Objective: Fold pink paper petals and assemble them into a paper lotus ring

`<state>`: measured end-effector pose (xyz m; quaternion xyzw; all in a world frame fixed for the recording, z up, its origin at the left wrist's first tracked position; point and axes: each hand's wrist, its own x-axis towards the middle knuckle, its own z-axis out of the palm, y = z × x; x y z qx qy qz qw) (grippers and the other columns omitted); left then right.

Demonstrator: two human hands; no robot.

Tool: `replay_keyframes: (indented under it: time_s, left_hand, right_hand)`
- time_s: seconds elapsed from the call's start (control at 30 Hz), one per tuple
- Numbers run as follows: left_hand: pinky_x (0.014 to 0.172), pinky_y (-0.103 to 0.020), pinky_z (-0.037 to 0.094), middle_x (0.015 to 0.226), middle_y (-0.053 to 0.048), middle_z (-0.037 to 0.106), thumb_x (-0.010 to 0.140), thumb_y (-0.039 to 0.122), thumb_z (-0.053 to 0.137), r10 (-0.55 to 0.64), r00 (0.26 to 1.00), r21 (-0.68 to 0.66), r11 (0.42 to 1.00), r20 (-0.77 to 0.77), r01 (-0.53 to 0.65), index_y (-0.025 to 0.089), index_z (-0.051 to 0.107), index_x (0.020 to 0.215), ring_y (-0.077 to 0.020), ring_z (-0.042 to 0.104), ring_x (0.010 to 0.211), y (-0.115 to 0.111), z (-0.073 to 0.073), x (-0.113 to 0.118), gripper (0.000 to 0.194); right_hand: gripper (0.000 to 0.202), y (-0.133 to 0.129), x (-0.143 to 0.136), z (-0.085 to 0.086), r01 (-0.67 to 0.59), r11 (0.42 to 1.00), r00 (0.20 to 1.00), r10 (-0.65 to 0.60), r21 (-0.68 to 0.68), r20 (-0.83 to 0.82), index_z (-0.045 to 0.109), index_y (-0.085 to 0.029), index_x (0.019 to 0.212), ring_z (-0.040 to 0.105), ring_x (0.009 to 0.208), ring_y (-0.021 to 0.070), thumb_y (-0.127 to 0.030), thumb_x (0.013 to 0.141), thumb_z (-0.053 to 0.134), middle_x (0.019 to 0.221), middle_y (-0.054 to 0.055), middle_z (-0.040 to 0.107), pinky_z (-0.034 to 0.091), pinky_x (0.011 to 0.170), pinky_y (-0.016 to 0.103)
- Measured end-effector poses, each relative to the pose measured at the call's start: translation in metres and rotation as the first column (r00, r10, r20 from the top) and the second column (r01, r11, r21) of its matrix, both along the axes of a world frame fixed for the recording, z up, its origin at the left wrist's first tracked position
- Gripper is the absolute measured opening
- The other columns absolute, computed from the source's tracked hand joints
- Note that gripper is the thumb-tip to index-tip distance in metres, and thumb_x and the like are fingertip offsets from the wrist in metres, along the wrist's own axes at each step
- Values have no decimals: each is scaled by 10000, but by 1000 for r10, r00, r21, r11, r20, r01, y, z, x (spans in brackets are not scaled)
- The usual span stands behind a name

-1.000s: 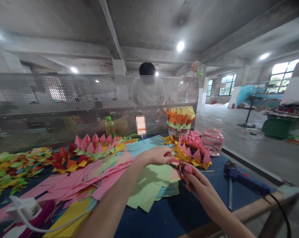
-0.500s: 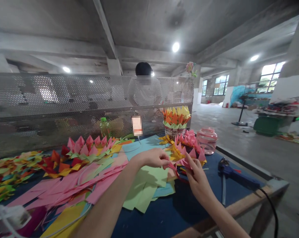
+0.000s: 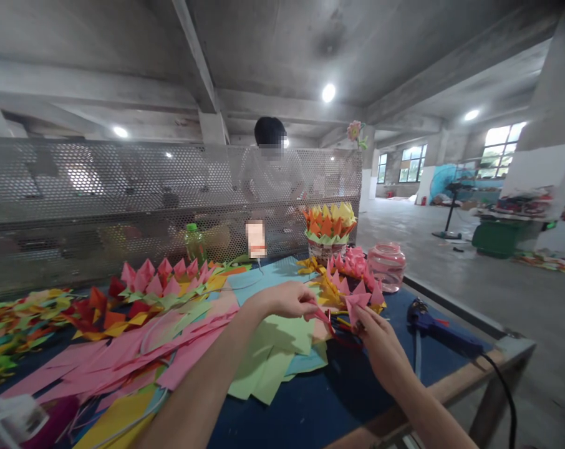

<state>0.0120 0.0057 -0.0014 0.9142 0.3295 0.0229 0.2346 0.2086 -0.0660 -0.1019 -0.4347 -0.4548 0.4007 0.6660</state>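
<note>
My left hand (image 3: 294,300) reaches over the green paper sheets (image 3: 282,352), its fingertips pinched on a small piece of pink paper (image 3: 318,309). Across from it, my right hand (image 3: 380,337) is closed on a folded, pointed pink paper petal (image 3: 357,302). Between and below the hands lies something red, yellow and dark (image 3: 338,325), too small to make out. Just behind the right hand stands a ring of pink and yellow folded paper petals (image 3: 341,282). Pink paper strips (image 3: 189,343) are spread left of my left forearm.
A blue hot glue gun (image 3: 444,330) with a black cable lies at the table's right edge. Behind are a pink-tinted jar (image 3: 386,268), a petal-covered basket (image 3: 329,227) and a green-capped bottle (image 3: 194,240). Beyond the perforated screen (image 3: 77,193) is a person (image 3: 273,174).
My right hand has turned, and the pink petal in its fingers now stands up more plainly, apart from the left hand. My left hand has hardly moved; the view has shifted slightly.
</note>
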Motion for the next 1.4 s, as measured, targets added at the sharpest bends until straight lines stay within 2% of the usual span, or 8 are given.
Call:
replay_keyframes:
  time_s: [0.13,0.27,0.63,0.83,1.0,1.1,1.2,1.4]
  left_hand:
    - [537,-198,334,761,-22,651,807,408,467,4,1000,-10,1000,-5,-4,178,668,827,-110,516,627,-1,1,0,307]
    - [536,-199,326,762,-24,652,804,404,466,0,1000,-12,1000,-6,0,171,666,811,-109,519,629,-1,1,1,308]
    - [551,-203,338,764,-32,663,809,402,461,10,1000,-9,1000,-9,-10,164,669,802,-112,536,635,-2,1,1,316]
    - [553,-199,343,768,-25,665,807,414,460,10,1000,-17,1000,2,-10,173,671,808,-113,540,643,-2,1,0,321]
    - [543,-198,334,768,-26,666,808,416,461,7,1000,-13,1000,2,-7,174,670,803,-112,540,641,1,-1,-1,320]
    - [535,-198,327,769,-24,668,804,412,468,17,1000,-21,1000,-7,-17,174,669,800,-108,534,627,0,0,-1,311]
    - [528,-201,325,770,-25,670,800,396,475,8,1000,-24,1000,0,-8,171,665,783,-108,530,619,-2,2,-1,295]
    - [536,-197,342,770,-25,677,809,356,460,-14,1000,-50,999,7,14,169,657,791,-109,541,626,-4,4,0,272]
  right_hand:
    - [210,1,1,3,-151,987,933,125,-52,-338,678,-191,803,509,648,125,-382,717,665,749,11,609,411,548,215]
    - [152,2,0,1,-171,982,909,128,-75,-396,666,-179,722,496,623,88,-297,663,741,721,-9,591,404,542,177]
    - [227,3,-1,-4,-172,985,961,161,-33,-223,634,-174,853,390,511,44,-300,690,727,672,-34,547,338,492,170]
    - [184,4,3,-3,-4,996,994,-6,87,111,577,-184,821,504,664,116,-319,736,669,765,1,578,401,580,210]
    - [14,-6,8,3,142,905,832,-329,402,446,597,-195,780,531,759,165,-195,766,594,815,31,566,429,648,262]
    - [124,-13,10,5,129,836,740,-439,533,509,632,-209,814,544,778,165,-136,787,535,831,38,569,440,677,267]
    - [170,-14,9,4,108,837,729,-433,536,530,648,-218,851,571,770,157,-131,806,509,881,48,585,460,650,248]
    - [158,-8,11,2,34,905,776,-292,424,560,652,-201,865,606,808,171,-180,825,501,890,53,651,471,683,244]
